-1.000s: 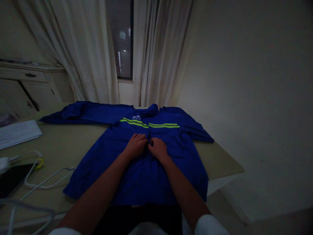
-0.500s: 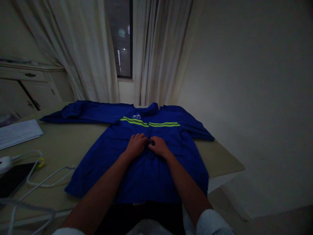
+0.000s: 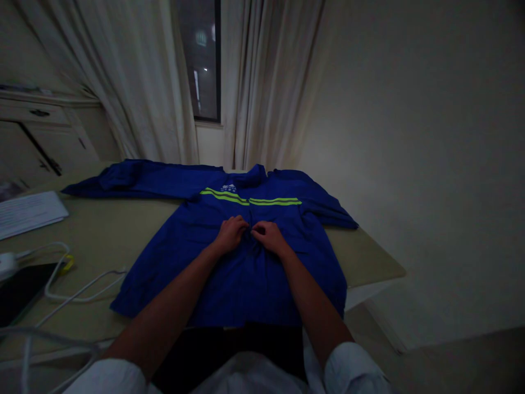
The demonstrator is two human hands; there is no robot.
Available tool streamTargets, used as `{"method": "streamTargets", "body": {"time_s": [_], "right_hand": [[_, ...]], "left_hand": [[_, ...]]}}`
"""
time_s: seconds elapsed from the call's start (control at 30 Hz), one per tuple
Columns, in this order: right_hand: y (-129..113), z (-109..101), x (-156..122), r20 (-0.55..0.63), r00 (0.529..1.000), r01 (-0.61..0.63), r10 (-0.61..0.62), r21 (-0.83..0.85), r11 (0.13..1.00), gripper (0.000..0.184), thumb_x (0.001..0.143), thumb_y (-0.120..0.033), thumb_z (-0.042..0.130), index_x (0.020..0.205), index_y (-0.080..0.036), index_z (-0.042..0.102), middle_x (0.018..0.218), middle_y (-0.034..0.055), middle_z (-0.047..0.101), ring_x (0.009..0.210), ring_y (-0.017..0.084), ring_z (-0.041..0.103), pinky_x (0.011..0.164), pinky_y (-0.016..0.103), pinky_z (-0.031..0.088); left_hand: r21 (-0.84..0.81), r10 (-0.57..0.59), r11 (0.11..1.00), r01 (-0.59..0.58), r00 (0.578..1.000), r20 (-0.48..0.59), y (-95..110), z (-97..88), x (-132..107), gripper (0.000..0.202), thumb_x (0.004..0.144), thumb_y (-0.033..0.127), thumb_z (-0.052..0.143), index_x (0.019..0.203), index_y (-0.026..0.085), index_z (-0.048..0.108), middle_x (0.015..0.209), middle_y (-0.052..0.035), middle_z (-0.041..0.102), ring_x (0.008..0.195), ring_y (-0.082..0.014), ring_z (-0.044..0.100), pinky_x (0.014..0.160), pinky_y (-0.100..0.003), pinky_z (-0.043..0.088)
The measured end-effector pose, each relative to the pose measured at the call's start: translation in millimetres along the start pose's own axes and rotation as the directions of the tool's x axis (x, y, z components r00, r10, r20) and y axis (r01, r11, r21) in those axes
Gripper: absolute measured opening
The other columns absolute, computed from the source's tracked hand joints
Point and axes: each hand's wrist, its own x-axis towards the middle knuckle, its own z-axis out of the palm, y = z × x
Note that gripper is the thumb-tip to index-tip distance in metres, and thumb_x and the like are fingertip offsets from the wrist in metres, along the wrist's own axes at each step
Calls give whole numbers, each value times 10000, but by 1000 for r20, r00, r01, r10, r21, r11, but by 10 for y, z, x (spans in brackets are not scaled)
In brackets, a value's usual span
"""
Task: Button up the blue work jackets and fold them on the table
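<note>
A blue work jacket (image 3: 229, 284) with yellow-green chest stripes and a white logo lies spread face up before me, collar pointing away. Its left-hand sleeve stretches out across the table; the other angles down to the right. Just below the stripes, at the front opening, my left hand (image 3: 232, 234) pinches the fabric edge. Close beside it my right hand (image 3: 268, 236) is closed on the other edge of the front, thumb and forefinger together. The cloth bunches between them. Whether a button or zip sits between the fingertips is too dark and small to make out.
The table (image 3: 159, 219) carries a stack of printed paper (image 3: 30, 213), a dark phone or tablet (image 3: 24, 290), a white charger (image 3: 7, 265) and looping white cable (image 3: 65, 298) on the left. Beyond are curtains (image 3: 274, 82) and a cabinet (image 3: 53, 131); a wall (image 3: 410, 164) stands at right.
The view has tilted down slightly, so everything sits a little higher or lower in frame. My hands stay at the jacket's front opening, with small shifts of the fingers.
</note>
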Motion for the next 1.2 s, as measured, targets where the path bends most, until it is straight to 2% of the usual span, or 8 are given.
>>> {"method": "streamTargets", "body": {"time_s": [0.37, 0.77, 0.87, 0.97, 1.03, 1.1, 1.13, 1.2], "right_hand": [[-189, 51, -35, -107, 980, -192, 168, -281, 940, 122, 898, -272, 654, 865, -198, 746, 885, 39, 748, 807, 167, 651, 738, 251, 426], [-178, 126, -22, -220, 933, -334, 284, -243, 911, 95, 872, -242, 621, 852, -194, 701, 864, 36, 717, 802, 174, 633, 732, 261, 426], [-159, 74, -4, -228, 932, -330, 283, -204, 922, 122, 867, -228, 607, 921, -176, 704, 879, 45, 698, 821, 187, 630, 769, 276, 450], [-251, -51, -37, -261, 957, -185, 125, -219, 958, 346, 829, -120, 561, 1149, -158, 686, 1137, 104, 688, 1037, 223, 616, 919, 320, 459], [-359, -137, -124, -107, 993, 28, -59, -273, 962, 480, 804, -47, 538, 1245, -186, 663, 1257, 101, 669, 1167, 236, 570, 1011, 353, 420], [-460, -184, -270, 142, 977, 194, -159, -284, 939, 442, 822, -40, 560, 1205, -218, 688, 1188, 69, 709, 1132, 234, 583, 1008, 361, 406], [-496, -187, -357, 217, 964, 215, -157, -279, 936, 370, 843, -63, 587, 1155, -223, 703, 1123, 55, 727, 1076, 227, 601, 982, 355, 411], [-534, -155, -535, 209, 973, 146, -93, -256, 956, 186, 906, -148, 631, 1060, -215, 711, 1028, 40, 737, 980, 207, 626, 922, 332, 424]], "left_hand": [[86, 8, 996, -10, 1000, 18, 23, -15, -7, 329, 995, 185, 428, 1128, 240, 724, 1116, -92, 679, 1075, -265, 613, 892, -417, 435], [-2, -3, 1000, 3, 999, 41, 15, -31, -21, 377, 969, 140, 436, 1186, 309, 695, 1133, -64, 659, 1135, -264, 600, 942, -425, 410], [-35, -48, 998, 47, 999, -22, -17, -79, -25, 393, 960, 133, 468, 1256, 311, 656, 1164, -61, 668, 1161, -262, 597, 954, -430, 402], [-54, -139, 989, 135, 986, -92, -83, -123, -23, 370, 947, 139, 507, 1252, 294, 649, 1167, -66, 666, 1154, -259, 605, 934, -422, 405], [-49, -166, 986, 162, 982, -94, -121, -123, -27, 347, 944, 142, 507, 1207, 296, 673, 1160, -69, 655, 1149, -262, 604, 908, -411, 411], [-11, -139, 990, 138, 987, -76, -140, -92, -37, 362, 955, 141, 477, 1197, 306, 690, 1168, -77, 644, 1149, -270, 594, 898, -412, 413], [20, -113, 993, 114, 991, -66, -142, -67, -44, 376, 963, 143, 462, 1205, 312, 694, 1176, -82, 642, 1148, -275, 586, 900, -418, 411], [80, -65, 994, 69, 997, -51, -134, -16, -59, 395, 975, 151, 441, 1227, 319, 696, 1196, -93, 639, 1138, -287, 570, 910, -436, 406]]}}
